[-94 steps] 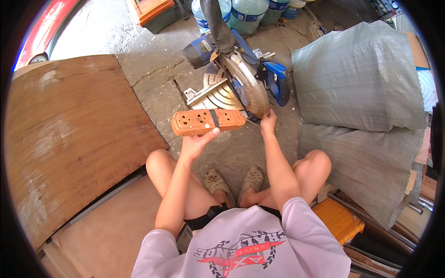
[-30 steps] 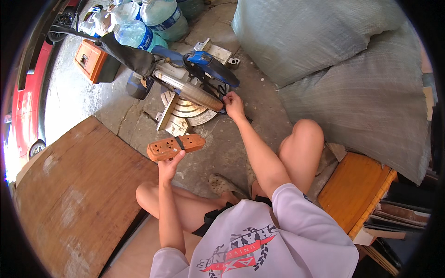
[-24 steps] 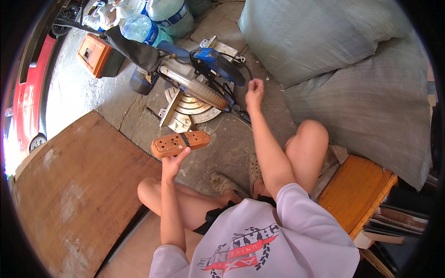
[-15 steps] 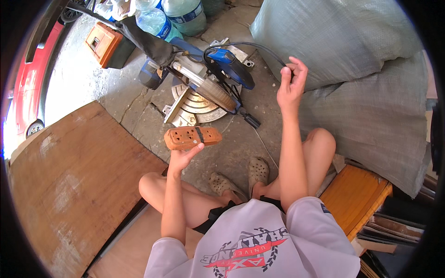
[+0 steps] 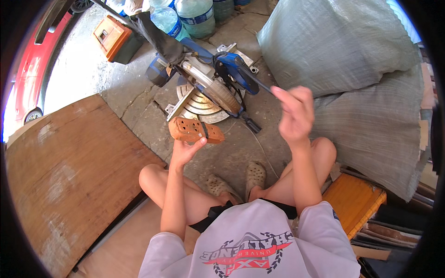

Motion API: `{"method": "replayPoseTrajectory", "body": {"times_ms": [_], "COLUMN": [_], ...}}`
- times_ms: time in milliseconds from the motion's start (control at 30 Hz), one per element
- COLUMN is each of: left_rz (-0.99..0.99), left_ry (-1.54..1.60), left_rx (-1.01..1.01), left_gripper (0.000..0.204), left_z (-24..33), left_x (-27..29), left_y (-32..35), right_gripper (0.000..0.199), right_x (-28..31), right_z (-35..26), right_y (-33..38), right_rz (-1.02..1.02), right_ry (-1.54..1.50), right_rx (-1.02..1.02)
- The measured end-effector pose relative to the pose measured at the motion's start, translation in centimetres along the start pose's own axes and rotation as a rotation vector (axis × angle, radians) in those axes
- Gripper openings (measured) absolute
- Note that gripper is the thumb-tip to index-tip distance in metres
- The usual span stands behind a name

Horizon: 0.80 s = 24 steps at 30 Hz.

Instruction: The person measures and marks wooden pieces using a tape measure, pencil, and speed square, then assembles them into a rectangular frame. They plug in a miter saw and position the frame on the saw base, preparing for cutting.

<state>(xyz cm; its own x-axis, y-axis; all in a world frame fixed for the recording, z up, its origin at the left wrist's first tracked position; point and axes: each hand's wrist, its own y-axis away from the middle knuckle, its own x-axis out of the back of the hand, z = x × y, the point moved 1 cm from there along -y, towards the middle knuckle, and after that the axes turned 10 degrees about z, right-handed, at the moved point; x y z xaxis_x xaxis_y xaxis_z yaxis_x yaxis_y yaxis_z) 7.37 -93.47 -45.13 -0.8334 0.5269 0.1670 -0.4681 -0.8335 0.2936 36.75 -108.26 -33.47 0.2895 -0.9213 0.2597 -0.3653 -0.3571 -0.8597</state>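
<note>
My left hand (image 5: 184,152) grips an orange power strip (image 5: 187,130) from below, its socket holes facing up and a dark band around its middle. Thumb pressed to its near side, I hold it above the floor. In front stands a blue and silver miter saw (image 5: 215,94) with a round metal base and a dark dust bag (image 5: 160,39). A black power cord (image 5: 263,86) runs from the saw to my right hand (image 5: 296,118), which is raised, slightly blurred and closed on it. The cord's plug end is hidden by the fingers.
Large grey-green woven sacks (image 5: 343,51) fill the right, above a wooden stool (image 5: 354,199). A worn plywood sheet (image 5: 79,176) lies at the left. Beyond are an orange-lidded toolbox (image 5: 111,37), big water bottles (image 5: 197,18) and a red car (image 5: 30,78). A thin cable (image 5: 264,150) crosses the floor.
My right hand has come lower and nearer, pulling the cord from a high arc to a straighter line. The power strip has tilted, its right end lower. The view has shifted slightly.
</note>
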Motion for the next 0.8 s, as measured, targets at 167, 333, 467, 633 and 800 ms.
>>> {"method": "replayPoseTrajectory", "body": {"times_ms": [167, 333, 467, 633, 800], "left_rz": [0.102, 0.114, 0.113, 0.108, 0.053], "left_ry": [0.053, 0.137, 0.153, 0.132, 0.171], "left_rx": [-0.051, -0.033, -0.076, -0.130, -0.113], "left_gripper": [0.070, 0.071, 0.070, 0.068, 0.068], "left_z": [-0.1, 0.3, 1.1, 1.9, 2.0], "left_x": [1.1, 1.8, 1.5, 1.5, 1.6], "left_y": [0.2, -0.3, -0.5, -0.6, -0.8], "right_gripper": [0.037, 0.027, 0.022, 0.021, 0.043], "right_x": [8.3, 13.9, 13.8, 9.6, 6.3], "right_z": [-0.9, 1.6, 4.3, 10.0, 12.4], "right_y": [-0.3, 1.0, 3.8, 9.2, 12.9], "right_rz": [-0.517, -1.271, -1.557, -1.922, -2.180], "right_ry": [0.275, 0.712, 1.026, 1.020, 0.964], "right_rx": [-0.105, -0.382, -0.425, -0.277, -0.357]}}
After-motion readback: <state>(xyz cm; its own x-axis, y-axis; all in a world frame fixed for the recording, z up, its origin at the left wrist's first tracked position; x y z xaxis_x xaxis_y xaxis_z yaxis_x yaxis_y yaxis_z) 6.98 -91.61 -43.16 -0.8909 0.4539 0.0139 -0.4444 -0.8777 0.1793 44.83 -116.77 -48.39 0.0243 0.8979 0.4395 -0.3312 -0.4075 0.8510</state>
